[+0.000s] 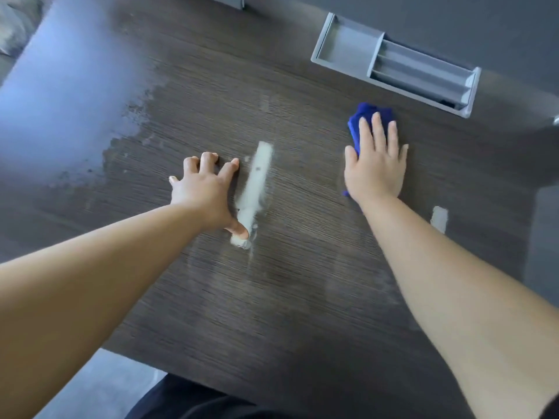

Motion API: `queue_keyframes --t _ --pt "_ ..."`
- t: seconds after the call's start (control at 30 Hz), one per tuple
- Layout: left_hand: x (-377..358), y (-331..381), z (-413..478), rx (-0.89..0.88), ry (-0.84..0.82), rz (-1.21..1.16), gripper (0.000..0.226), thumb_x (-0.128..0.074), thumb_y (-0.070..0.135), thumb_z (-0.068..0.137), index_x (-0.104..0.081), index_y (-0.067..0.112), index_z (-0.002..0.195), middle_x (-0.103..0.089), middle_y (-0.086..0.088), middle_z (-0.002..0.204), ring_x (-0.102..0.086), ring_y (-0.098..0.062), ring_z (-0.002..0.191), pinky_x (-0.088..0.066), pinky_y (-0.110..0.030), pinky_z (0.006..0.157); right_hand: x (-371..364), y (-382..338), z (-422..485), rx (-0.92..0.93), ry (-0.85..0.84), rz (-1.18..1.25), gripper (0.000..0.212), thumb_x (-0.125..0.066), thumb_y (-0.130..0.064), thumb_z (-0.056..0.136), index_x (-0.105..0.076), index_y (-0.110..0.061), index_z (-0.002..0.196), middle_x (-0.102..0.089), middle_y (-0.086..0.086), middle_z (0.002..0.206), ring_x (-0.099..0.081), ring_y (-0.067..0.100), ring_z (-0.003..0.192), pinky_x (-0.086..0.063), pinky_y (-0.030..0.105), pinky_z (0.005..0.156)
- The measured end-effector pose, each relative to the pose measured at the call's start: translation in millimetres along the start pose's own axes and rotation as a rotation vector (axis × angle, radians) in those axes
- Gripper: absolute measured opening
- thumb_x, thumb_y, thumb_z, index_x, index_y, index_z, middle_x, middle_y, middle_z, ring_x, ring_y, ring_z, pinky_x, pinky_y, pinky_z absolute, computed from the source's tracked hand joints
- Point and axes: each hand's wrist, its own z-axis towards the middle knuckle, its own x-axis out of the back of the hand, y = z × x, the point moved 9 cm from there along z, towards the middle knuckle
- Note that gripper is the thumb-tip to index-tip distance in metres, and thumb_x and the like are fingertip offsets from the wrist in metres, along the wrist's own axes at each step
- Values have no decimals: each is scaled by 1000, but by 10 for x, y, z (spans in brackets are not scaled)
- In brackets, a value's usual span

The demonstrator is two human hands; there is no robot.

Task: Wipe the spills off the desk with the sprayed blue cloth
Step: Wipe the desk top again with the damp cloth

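Observation:
A dark wood-grain desk (pixel 302 297) fills the view. My right hand (pixel 376 164) lies flat, fingers together, pressing the bunched blue cloth (pixel 364 114) onto the desk at the right; the cloth shows past my fingertips and by my wrist. My left hand (pixel 205 189) rests on the desk at the middle, fingers spread and bent, holding nothing. Right beside its thumb runs a long whitish spill streak (pixel 255 189). A small pale smear (pixel 439 218) lies to the right of my right forearm. Faint wet smudges show on the wood nearer me.
A grey recessed tray (pixel 341 46) with slotted dividers sits in the desk at the back right. Bright glare covers the desk's far left part (pixel 69 101). The desk's front edge runs across the bottom, with grey floor (pixel 99 385) and my dark clothing below it.

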Motion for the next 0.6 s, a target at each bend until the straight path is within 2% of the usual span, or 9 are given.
queue_keyframes --t 0.07,0.1,0.2,0.27,0.33,0.4,0.53,0.57,0.6 --pt "5 0 2 -8 8 -5 136 -84 65 39 -9 34 149 -10 -5 150 -12 -33 135 -27 -64 105 -21 -282 -14 -143 13 30 60 -30 -42 98 -15 -20 151 -8 2 160 -4 25 146 -9 53 115" --pt "8 2 1 -10 10 -7 136 -83 65 40 -9 34 149 -10 -5 150 -13 -33 135 -27 -64 106 -72 -532 -76 -90 8 41 61 -31 -43 97 -15 -19 151 -8 2 160 -5 25 146 -9 52 115" --pt "0 -16 -5 -20 13 -1 133 -82 66 43 -7 34 149 -9 -5 151 -11 -33 136 -25 -62 107 -210 -1231 -558 379 -36 8 60 -36 -43 95 -27 -18 148 -21 3 157 -17 26 144 -19 52 113" --pt "-1 -39 -20 -38 22 -39 125 -80 65 50 -9 36 149 -9 -3 152 -10 -32 137 -26 -60 108 -218 -1224 -792 697 -77 -37 55 -39 -42 93 -39 -19 143 -33 3 152 -29 26 140 -27 52 110" --pt "46 -83 -27 -64 36 -98 116 -78 63 55 -13 37 147 -13 -1 150 -12 -29 136 -33 -53 106 -177 -914 -703 820 -89 -53 52 -38 -39 92 -44 -20 140 -38 3 150 -34 28 138 -27 53 109" --pt "127 -173 -15 -79 32 -126 112 -77 63 57 -15 37 146 -16 -1 147 -13 -29 134 -38 -47 102 -120 -601 -355 651 -81 -35 52 -36 -39 93 -40 -21 143 -34 2 152 -29 29 140 -26 57 110" --pt "405 -422 160 -49 113 -78 111 -75 68 55 -19 34 145 -17 -4 148 -13 -30 135 -31 -47 105 -66 -572 194 -104 -19 20 57 -31 -39 100 -15 -21 151 -7 -1 160 -3 24 146 -11 51 116" --pt "453 -513 219 -27 124 -57 112 -74 69 55 -19 34 146 -16 -5 149 -12 -30 137 -27 -48 108 -76 -754 198 -187 -24 42 59 -30 -41 100 -11 -20 152 -2 -1 160 0 23 146 -8 51 116" --pt "488 -629 279 2 123 -43 114 -73 70 55 -17 33 146 -14 -6 151 -9 -31 139 -22 -49 111 -100 -999 176 -184 -33 56 61 -29 -42 99 -9 -19 152 -1 0 160 1 23 146 -7 51 116"
